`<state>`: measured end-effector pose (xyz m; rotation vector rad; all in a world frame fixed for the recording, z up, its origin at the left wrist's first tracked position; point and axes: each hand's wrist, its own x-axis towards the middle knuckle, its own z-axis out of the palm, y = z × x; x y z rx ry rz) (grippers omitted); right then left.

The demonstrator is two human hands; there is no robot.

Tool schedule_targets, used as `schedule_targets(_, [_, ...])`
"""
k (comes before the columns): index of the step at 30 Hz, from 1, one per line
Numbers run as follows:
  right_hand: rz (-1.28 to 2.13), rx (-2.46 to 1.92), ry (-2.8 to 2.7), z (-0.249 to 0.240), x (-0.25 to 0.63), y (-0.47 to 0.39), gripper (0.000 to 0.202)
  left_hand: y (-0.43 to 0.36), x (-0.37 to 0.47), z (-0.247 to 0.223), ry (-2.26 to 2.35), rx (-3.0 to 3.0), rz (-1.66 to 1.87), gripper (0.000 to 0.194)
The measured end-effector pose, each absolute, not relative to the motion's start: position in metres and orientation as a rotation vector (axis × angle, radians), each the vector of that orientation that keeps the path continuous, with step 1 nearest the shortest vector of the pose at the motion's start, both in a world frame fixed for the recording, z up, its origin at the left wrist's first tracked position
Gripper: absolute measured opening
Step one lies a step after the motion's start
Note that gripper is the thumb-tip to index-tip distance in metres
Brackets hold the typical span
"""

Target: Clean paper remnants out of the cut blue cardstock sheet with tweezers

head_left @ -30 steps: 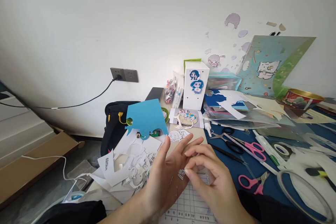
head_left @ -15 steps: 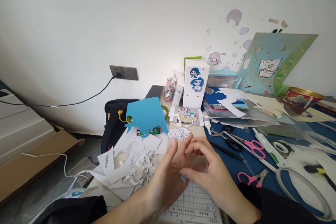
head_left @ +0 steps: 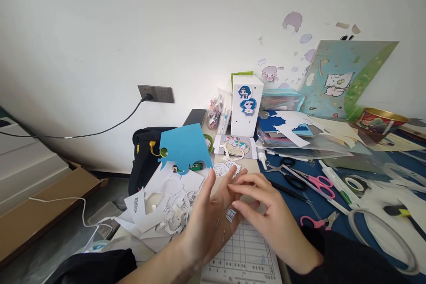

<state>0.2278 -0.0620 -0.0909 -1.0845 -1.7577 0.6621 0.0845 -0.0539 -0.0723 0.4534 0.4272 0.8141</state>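
White wall point(head_left: 83, 31) above grey floor point(head_left: 60, 237)

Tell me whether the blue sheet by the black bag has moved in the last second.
No. Judged against the wall socket, the blue sheet keeps its place; only the whole view has shifted slightly.

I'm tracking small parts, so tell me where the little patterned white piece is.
In the head view, the little patterned white piece lies on the right side of the open left hand, just below the thumb tip of the right hand.
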Motion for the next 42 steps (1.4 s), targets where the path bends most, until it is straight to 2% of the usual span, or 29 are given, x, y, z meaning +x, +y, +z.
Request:
schedule_targets(4, [0.512, -1.028, -1.747, -0.096, 0.215, -0.07, 0.026, -0.056, 0.085, -0.074, 0.425, 0.545, 0.901, 0.076])
schedule_targets(11, [0.553, -1.035, -1.646, -0.1, 0.213, -0.07, 0.017, -0.058, 0.09, -0.078, 0.483, 0.645, 0.932, 0.075])
schedule_targets(23, [0.634, -0.941, -1.688, -0.089, 0.209, -0.078, 0.017, -0.056, 0.088, -0.076, 0.508, 0.72, 0.924, 0.073])
schedule_targets(26, [0.856, -0.896, -1.61, -0.09, 0.214, -0.077, 0.013, -0.052, 0.086, -0.075, 0.542, 0.69, 0.961, 0.064])
schedule_targets(28, [1.011, -0.89, -1.486, -0.091, 0.22, -0.074, 0.012, -0.05, 0.085, -0.076, 0.61, 0.706, 1.012, 0.051])
schedule_targets(33, [1.274, -0.771, -1.214, -0.095, 0.231, -0.066, 0.028, -0.046, 0.085, -0.079, 0.773, 0.967, 1.11, 0.02])
schedule_targets(42, [1.357, -0.782, -1.23, -0.094, 0.23, -0.069, 0.031, -0.045, 0.084, -0.081, 0.952, 1.197, 1.289, 0.004])
